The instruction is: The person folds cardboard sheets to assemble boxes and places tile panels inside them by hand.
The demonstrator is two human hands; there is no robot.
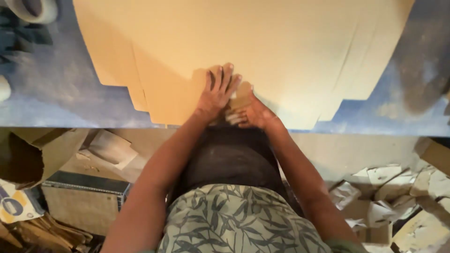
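Two bare arms run up from a leaf-print shirt (234,220) to meet at the near edge of a blue table (56,107). On the floor below, paper scraps (398,197) litter the right side and a box (84,201) stands at the left. The left hand (216,93) lies palm down with fingers spread flat, pressing the cardboard (262,47) and gripping nothing. The right hand (251,112), just beside and touching it, is turned on its side with fingers curled at the sheet's near edge; whether they pinch a flap I cannot tell. The cardboard is a wide tan sheet, cut into stepped flaps along its near edge, lying flat across the table and reaching beyond the top of the view. It looks light and fairly stiff, yet likely to bend along its scored lines, so a hold at the edge near a fold would serve best. A tape roll (33,9) sits at the far left corner.
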